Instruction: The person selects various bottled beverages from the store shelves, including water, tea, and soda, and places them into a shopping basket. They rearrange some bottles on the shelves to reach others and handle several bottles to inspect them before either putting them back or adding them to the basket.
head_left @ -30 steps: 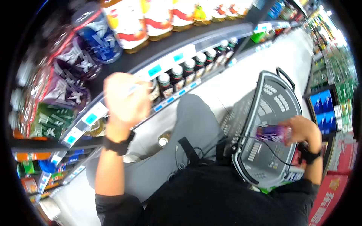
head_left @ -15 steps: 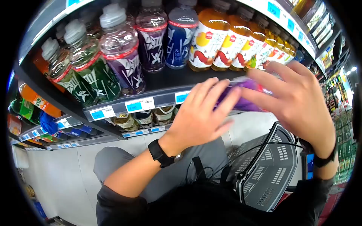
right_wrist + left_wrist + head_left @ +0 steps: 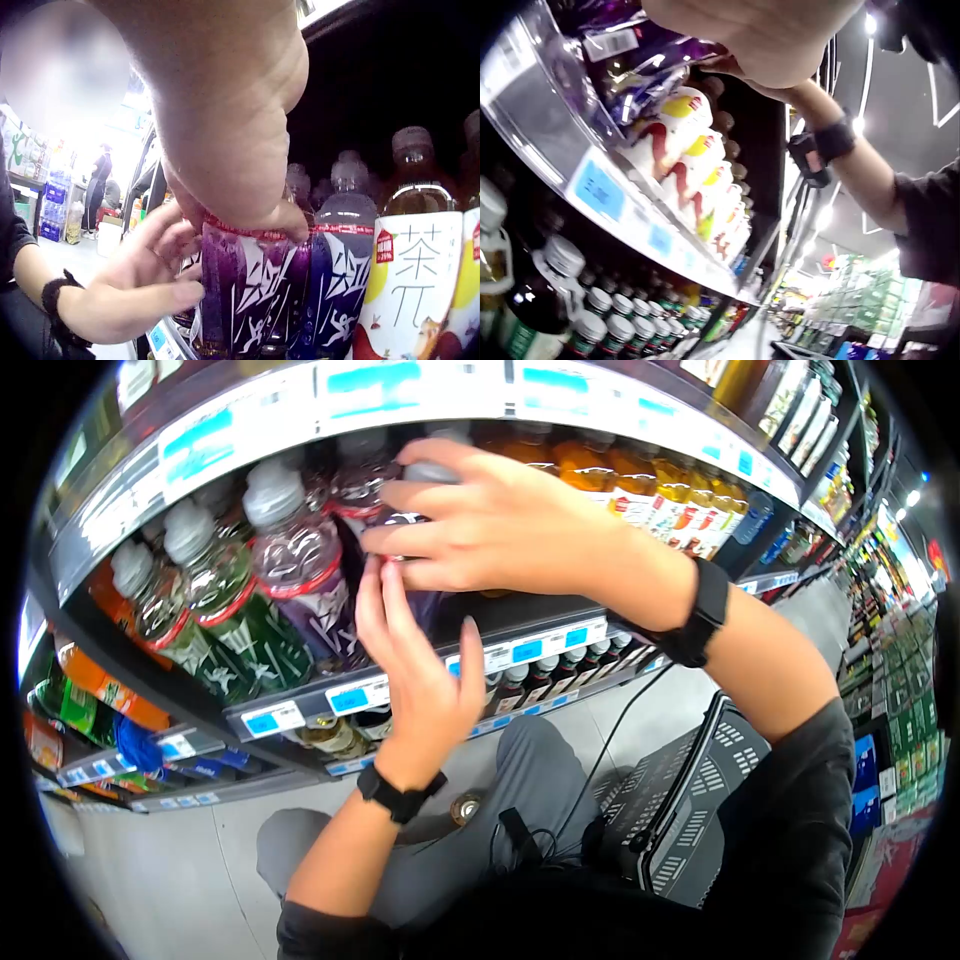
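Note:
On the shelf, my right hand [image 3: 490,525] holds a purple drink bottle [image 3: 229,292] around its upper part, from above. Its white sports cap shows beside the fingers in the head view. My left hand [image 3: 425,675] is low at the near side of this bottle, fingers extended and thumb apart; in the right wrist view the left thumb reaches the bottle's side. A blue-labelled bottle [image 3: 341,277] stands close to its right. To the left are another purple bottle [image 3: 300,580] and green bottles [image 3: 240,610], all upright in a row.
A price-tag rail [image 3: 530,650] runs along the shelf's front edge, with an upper shelf [image 3: 400,395] close over the hands. White-labelled tea bottles [image 3: 412,270] stand to the right. Dark bottles [image 3: 622,330] line the shelf below. A grey basket [image 3: 690,790] is beside the person's leg.
The purple bottle has moved from over the basket, past both hands in front of the shelf, to the row of bottles. My right hand has reached left across with it; the left hand has come beside it.

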`<action>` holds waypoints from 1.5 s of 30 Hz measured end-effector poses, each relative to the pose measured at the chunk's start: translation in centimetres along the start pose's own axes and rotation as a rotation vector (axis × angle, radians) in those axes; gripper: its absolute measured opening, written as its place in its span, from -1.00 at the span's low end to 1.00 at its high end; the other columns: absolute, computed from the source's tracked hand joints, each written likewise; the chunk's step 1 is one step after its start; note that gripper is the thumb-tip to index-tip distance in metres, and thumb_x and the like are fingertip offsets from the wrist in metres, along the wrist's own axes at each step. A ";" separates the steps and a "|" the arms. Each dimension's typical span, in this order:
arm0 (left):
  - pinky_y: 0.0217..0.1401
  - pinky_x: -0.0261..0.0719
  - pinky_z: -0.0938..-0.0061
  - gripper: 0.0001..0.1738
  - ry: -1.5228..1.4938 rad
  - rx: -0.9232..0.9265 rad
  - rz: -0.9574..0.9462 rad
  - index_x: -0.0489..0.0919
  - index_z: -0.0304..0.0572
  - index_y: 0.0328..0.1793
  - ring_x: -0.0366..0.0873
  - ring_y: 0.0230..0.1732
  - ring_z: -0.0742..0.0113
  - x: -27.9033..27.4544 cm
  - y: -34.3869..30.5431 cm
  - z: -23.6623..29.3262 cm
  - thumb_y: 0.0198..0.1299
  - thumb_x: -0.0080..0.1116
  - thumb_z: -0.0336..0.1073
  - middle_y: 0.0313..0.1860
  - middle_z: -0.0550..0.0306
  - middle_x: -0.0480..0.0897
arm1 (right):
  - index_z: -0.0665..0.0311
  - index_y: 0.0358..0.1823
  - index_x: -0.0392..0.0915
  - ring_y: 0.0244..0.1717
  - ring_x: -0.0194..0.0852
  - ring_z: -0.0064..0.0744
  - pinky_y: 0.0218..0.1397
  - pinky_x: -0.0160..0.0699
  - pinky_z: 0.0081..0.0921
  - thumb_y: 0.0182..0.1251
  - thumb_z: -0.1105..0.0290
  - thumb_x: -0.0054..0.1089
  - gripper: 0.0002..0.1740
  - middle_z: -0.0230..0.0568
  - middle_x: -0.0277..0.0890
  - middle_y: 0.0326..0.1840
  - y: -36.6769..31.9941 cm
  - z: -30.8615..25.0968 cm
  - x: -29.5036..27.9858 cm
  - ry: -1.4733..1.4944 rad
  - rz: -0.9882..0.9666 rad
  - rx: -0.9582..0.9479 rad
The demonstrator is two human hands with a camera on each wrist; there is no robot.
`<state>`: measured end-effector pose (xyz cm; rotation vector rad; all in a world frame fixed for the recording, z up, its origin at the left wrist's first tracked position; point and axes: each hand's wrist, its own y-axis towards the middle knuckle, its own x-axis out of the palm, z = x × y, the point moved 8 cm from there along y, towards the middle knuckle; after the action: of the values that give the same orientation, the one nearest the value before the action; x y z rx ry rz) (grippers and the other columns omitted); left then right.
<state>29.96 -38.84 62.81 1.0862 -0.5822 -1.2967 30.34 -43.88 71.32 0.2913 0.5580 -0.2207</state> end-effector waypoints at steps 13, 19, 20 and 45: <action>0.04 0.45 0.24 -0.64 -0.306 -0.255 -0.190 0.42 -0.39 0.05 0.49 -0.09 -0.03 4.0 -2.6 -2.5 0.10 0.16 -0.51 -0.11 -0.14 0.51 | 0.02 0.02 0.53 0.46 0.19 -0.31 0.61 -0.03 -0.14 0.01 0.35 0.19 -0.56 -0.42 0.43 0.30 -0.6 -0.4 1.1 0.243 0.152 0.183; 0.24 0.39 0.16 -0.59 -0.387 -0.242 -0.411 0.40 -0.43 0.18 0.44 0.16 -0.20 7.3 -5.2 -5.8 0.18 0.07 -0.49 0.06 -0.28 0.50 | 0.16 -0.27 0.53 -0.28 0.48 -0.22 -0.20 0.55 -0.31 -0.18 0.32 0.25 -0.67 -0.32 0.43 -0.35 -5.0 -4.4 -2.6 0.449 0.432 0.229; 0.26 0.38 0.14 -0.60 -0.322 -0.229 -0.461 0.40 -0.45 0.17 0.42 0.18 -0.21 7.1 -4.4 -5.2 0.18 0.05 -0.49 0.08 -0.29 0.49 | 0.15 -0.35 0.53 -0.34 0.44 -0.28 -0.25 0.55 -0.34 -0.17 0.28 0.21 -0.73 -0.34 0.40 -0.44 -5.3 -6.8 -2.8 0.456 0.385 0.200; 0.42 0.18 0.15 -0.46 -0.048 -0.062 -0.727 0.39 -0.21 0.31 0.32 0.37 -0.08 10.1 -4.6 -4.6 0.26 0.11 -0.14 0.28 -0.16 0.46 | 0.18 -0.16 0.59 -0.18 0.64 0.08 -0.09 0.64 -0.11 0.17 0.30 0.22 -0.77 -0.02 0.47 0.01 -8.0 -41.7 16.0 1.372 -0.588 0.165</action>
<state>34.06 -46.63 54.63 1.2698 -0.1688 -1.9531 21.06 -39.71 27.12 0.4143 1.9984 -0.6415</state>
